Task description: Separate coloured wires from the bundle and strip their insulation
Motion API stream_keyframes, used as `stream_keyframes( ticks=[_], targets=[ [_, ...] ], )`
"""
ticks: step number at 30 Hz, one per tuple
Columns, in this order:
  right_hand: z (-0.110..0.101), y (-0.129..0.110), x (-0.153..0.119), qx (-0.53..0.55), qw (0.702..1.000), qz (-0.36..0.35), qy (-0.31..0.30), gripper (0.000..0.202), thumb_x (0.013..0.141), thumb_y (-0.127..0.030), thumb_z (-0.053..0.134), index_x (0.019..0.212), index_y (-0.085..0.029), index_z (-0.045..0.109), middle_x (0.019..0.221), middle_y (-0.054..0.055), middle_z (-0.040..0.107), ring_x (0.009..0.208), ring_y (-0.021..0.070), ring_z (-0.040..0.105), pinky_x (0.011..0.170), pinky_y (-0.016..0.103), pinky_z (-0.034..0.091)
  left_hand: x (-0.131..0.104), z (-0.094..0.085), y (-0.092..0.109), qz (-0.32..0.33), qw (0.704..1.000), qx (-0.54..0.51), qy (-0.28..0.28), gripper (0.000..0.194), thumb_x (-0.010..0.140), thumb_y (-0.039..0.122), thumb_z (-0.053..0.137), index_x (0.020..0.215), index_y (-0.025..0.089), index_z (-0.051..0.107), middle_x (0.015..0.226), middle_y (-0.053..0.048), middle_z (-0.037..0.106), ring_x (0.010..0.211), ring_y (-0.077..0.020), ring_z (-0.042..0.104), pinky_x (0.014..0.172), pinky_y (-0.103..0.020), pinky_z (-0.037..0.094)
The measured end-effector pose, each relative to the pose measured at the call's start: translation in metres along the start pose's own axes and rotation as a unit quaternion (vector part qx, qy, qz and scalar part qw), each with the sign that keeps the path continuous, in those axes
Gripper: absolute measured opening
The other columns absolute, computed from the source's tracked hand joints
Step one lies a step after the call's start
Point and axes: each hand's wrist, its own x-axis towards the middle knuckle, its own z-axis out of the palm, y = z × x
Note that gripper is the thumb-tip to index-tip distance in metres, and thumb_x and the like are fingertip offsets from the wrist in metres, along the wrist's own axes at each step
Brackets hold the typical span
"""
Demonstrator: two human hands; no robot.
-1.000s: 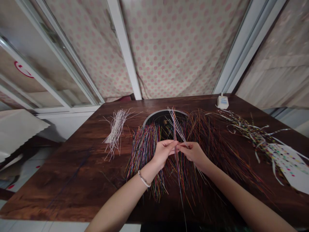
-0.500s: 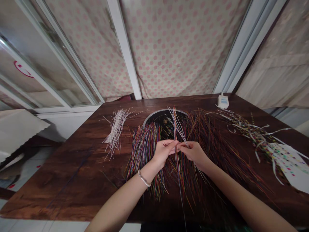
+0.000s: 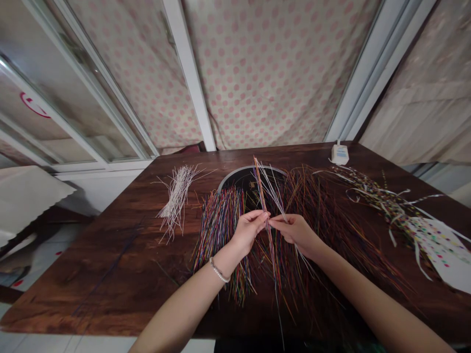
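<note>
My left hand (image 3: 251,228) pinches a slim bundle of coloured wire-like strands (image 3: 260,189), which stands up above the fingers and trails below them. Several white strands (image 3: 275,193) pass through my right hand (image 3: 294,230), fanned out at the top. The right fingertips meet the left hand's bundle just beside the left thumb. Whether they grip a single strand there is too small to tell. Under and beside my left hand lies a thick pile of cut multicoloured strands (image 3: 219,225). Longer reddish-brown strands (image 3: 324,220) spread out beyond my right hand.
A round black plate with a pale rim (image 3: 239,171) lies partly under the strands. On the dark wooden table (image 3: 121,235) are a heap of white strands (image 3: 178,193) at left, a white box (image 3: 339,154) at the back right, and dotted ribbons (image 3: 397,211) at right.
The coloured bundle's upper end now leans left and its strands lie closer together, apart from the white ones. Both hands stay in nearly the same place.
</note>
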Motion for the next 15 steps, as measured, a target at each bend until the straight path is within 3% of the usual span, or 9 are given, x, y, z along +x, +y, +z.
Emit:
stream_keyframes(
  ticks=[6,15],
  targets=[
    [0.0013,-0.0009,-0.0002,-0.005,1.0,0.0,0.012,0.032,0.061,-0.043,0.066,0.07,-0.013,0.059,0.041,-0.011,0.026,0.035,0.002,0.016,0.036,0.021,0.008,0.0001,-0.0022,-0.0004,0.006,0.999,0.053,-0.007,0.024,0.059,0.031,0.072,0.077,0.015,0.068,0.08,-0.004,0.065,0.067,-0.0073,0.055,0.061,-0.017,0.041],
    [0.0057,-0.0071,-0.0037,-0.076,0.994,-0.05,0.065,0.031,0.061,-0.042,0.063,0.068,-0.012,0.061,0.044,-0.008,0.031,0.038,0.0035,0.019,0.038,0.022,0.012,-0.002,0.0011,0.0018,0.021,0.994,0.107,-0.001,0.028,0.059,0.035,0.071,0.079,0.014,0.069,0.079,-0.006,0.066,0.072,-0.0115,0.057,0.064,-0.021,0.044]
  ],
)
